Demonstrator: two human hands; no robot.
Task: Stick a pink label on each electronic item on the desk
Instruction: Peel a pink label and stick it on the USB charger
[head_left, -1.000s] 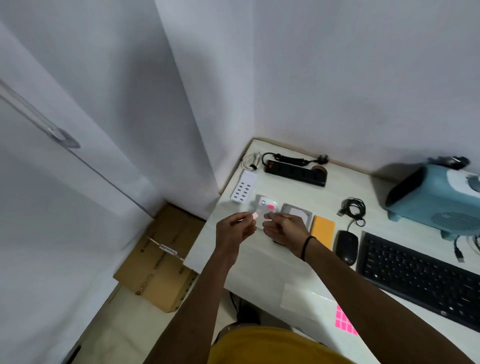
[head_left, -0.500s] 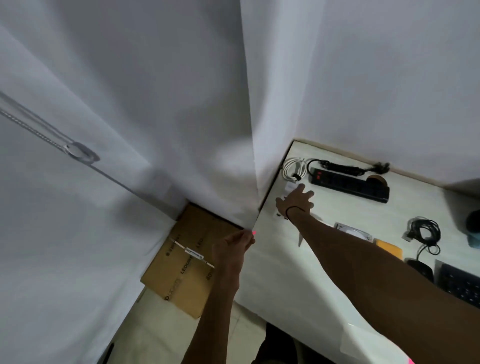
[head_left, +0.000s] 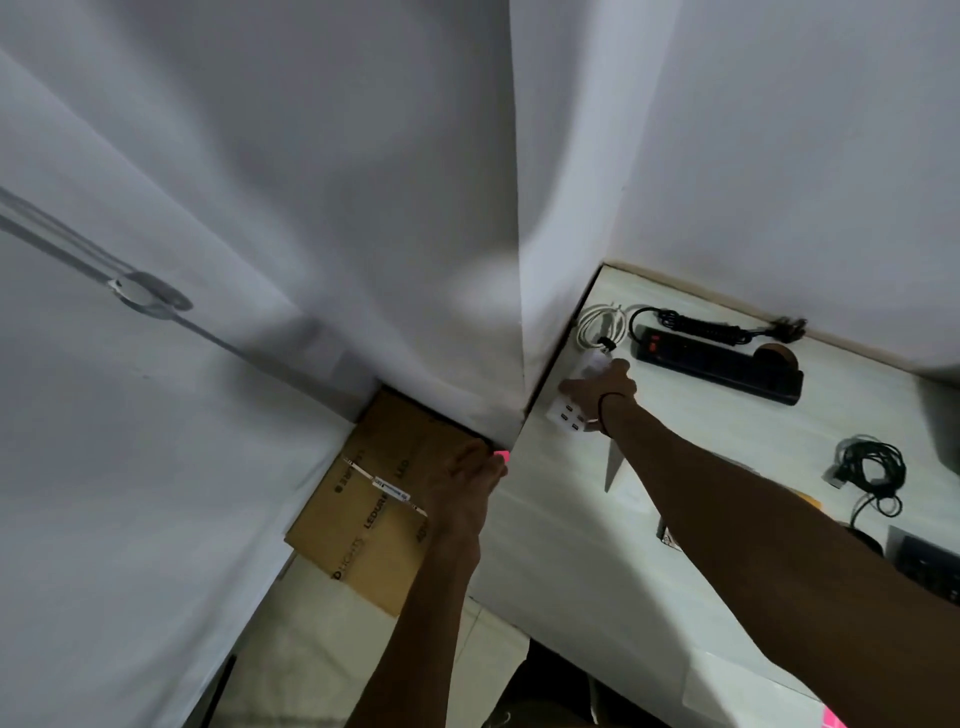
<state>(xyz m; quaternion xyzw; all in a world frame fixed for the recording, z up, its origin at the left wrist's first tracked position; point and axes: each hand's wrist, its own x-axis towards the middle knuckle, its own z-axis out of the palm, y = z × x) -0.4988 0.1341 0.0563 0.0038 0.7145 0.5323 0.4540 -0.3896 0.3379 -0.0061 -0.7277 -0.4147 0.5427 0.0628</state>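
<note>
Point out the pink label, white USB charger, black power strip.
pink label (head_left: 502, 457), head view, on its face at the left fingertips
white USB charger (head_left: 563, 414), head view, port end
black power strip (head_left: 717, 364), head view, mid-body

A small bright pink label (head_left: 501, 457) is seen at the fingertips of the left hand (head_left: 470, 480). The multi-port charging block (head_left: 569, 410) under the right hand (head_left: 602, 387) is white, with dark port openings. A white coiled cable (head_left: 597, 325) is noted beside a black power strip (head_left: 717, 364), on which a red switch is marked. A black bundled cable (head_left: 870, 467) is recorded on the white desk surface (head_left: 571, 545). The cardboard box (head_left: 379, 509) is plain brown with dark printed lettering. Walls are pale grey-white. A thin black band is worn at the right wrist.
</note>
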